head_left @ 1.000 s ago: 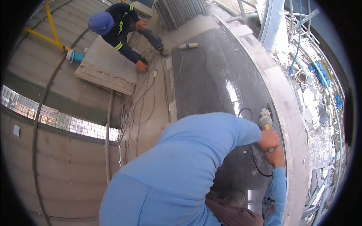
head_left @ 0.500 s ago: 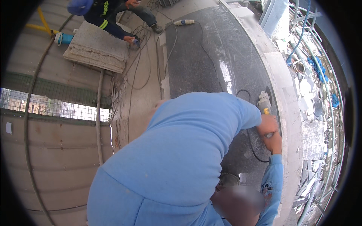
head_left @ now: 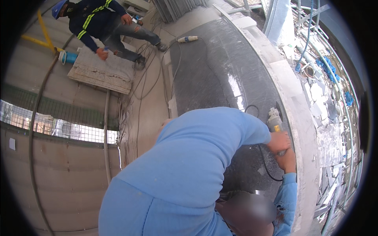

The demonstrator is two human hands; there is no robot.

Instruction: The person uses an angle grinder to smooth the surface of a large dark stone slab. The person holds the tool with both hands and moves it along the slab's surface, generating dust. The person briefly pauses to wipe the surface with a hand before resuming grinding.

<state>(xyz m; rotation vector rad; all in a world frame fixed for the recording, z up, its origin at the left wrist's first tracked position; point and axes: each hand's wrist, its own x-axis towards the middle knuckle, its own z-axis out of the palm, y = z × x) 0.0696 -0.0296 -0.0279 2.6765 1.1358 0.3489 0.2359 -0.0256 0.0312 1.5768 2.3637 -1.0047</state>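
My left hand [head_left: 278, 141] grips the rear body of a pale angle grinder [head_left: 275, 122] with a yellow label, its disc at the right edge of a glossy dark stone slab [head_left: 212, 67]. Just below, my right hand [head_left: 286, 160] is closed on the grinder's rear end, close against the left. A black cord [head_left: 264, 164] loops down from the tool over the slab. My light blue sleeves [head_left: 177, 149] frame the work, the left one hiding much of the slab. A brown shape [head_left: 246, 212] at the bottom is blurred.
A co-worker [head_left: 94, 23] in a blue helmet bends at upper left by stacked boards [head_left: 102, 74], a small object in one hand. Cables [head_left: 142, 86] and a connector [head_left: 187, 39] lie beside and on the slab. Rubble [head_left: 323, 106] and pipes line the right, beyond a pale ledge [head_left: 293, 86].
The co-worker has shifted left, raised the torso and lifted a small object from near the floor. My hands stay on the grinder; the view has shifted slightly.
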